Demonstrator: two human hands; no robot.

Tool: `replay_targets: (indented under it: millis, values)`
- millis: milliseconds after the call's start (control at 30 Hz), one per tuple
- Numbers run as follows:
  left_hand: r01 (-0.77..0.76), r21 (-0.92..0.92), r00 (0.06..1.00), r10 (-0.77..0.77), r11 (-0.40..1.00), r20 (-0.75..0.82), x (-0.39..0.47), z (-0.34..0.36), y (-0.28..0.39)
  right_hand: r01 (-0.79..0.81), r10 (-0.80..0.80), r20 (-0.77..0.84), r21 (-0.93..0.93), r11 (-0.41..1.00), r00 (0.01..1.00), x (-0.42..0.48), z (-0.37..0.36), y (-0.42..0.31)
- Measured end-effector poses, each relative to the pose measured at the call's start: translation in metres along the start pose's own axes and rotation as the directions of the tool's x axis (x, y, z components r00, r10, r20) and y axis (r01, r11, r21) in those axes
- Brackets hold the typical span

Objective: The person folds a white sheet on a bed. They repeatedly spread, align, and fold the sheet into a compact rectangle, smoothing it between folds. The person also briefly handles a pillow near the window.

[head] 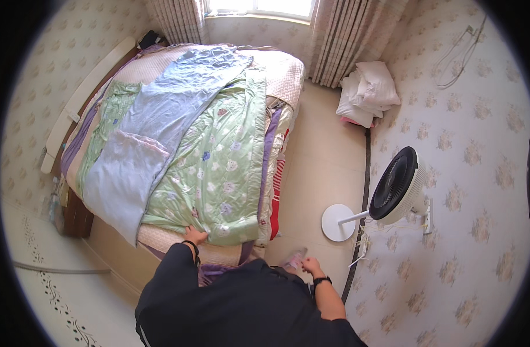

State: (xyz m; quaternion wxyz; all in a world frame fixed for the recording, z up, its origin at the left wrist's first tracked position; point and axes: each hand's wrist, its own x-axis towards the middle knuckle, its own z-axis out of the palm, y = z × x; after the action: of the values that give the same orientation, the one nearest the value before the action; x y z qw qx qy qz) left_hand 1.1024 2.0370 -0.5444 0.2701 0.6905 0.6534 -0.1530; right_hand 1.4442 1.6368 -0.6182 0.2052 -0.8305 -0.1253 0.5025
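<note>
My left hand rests at the near edge of a green patterned quilt on the bed; whether its fingers grip the fabric cannot be told. Over the quilt lies a rumpled light blue cloth, running diagonally, its near part folded over with a pinkish edge. Beneath them a pale quilted bedspread shows at the far side and along the near edge. Beside my body, to the right of the bed, my right hand hangs above the floor with fingers curled, and I see nothing in it.
A white pedestal fan stands on the floor at the right, near a power strip and loose cords. White pillows or folded bedding are piled by the right wall. Curtains flank the window. A cream headboard borders the bed's left side.
</note>
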Motion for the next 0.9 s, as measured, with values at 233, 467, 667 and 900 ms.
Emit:
replay_targets:
  millis: [233,467,667,900]
  values:
    - [0.341,-0.252,0.931,-0.363,0.906,-0.043,0.026,0.032,0.024,0.438,-0.49,-0.069,-0.355,0.826,0.869,0.16,-0.111,-0.161]
    - [0.552,-0.427,0.767,-0.637,0.717,-0.078,-0.014,0.011,0.153,0.424,-0.392,0.243,-0.096,0.9,0.887,0.262,-0.207,-0.323]
    - [0.702,-0.684,0.118,-0.98,0.197,-0.161,0.081,0.09,0.125,0.147,-0.099,0.326,-0.123,0.981,0.94,0.359,-0.271,-0.406]
    - [0.814,-0.58,0.021,-0.999,0.045,-0.049,0.168,-0.04,0.295,-0.109,0.072,0.223,0.159,0.981,0.972,0.462,-0.384,-0.481]
